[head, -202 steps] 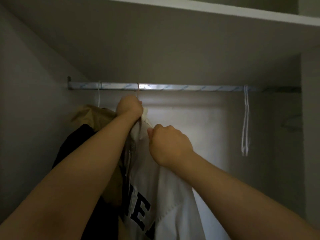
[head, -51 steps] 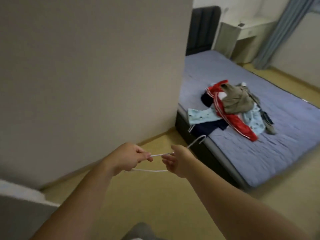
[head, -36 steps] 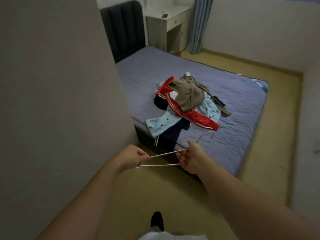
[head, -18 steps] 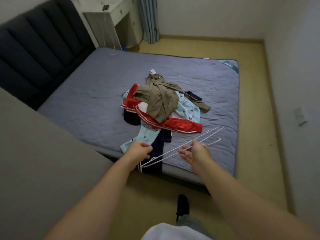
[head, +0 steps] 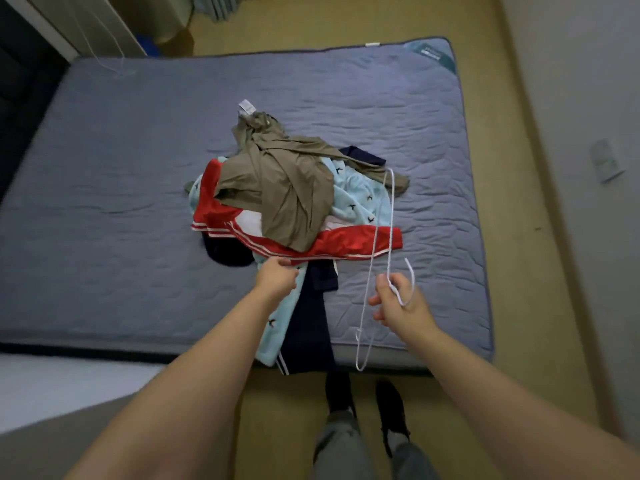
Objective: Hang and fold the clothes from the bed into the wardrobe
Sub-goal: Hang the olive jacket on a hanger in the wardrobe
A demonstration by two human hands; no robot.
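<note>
Right grip [head: 401, 306] around white hanger [head: 392, 213]; left grip [head: 275, 277] at clothes pile [head: 287, 192] on bed [head: 104, 168], hold unclear.

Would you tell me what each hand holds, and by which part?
The right hand grips the white wire hanger at the base of its hook; the left hand is at the clothes pile, grip unclear.

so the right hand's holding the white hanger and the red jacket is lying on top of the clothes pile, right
Not quite. The right hand does hold the white hanger, but the head view shows an olive-brown garment on top of the clothes pile, draped over the red jacket.
</note>
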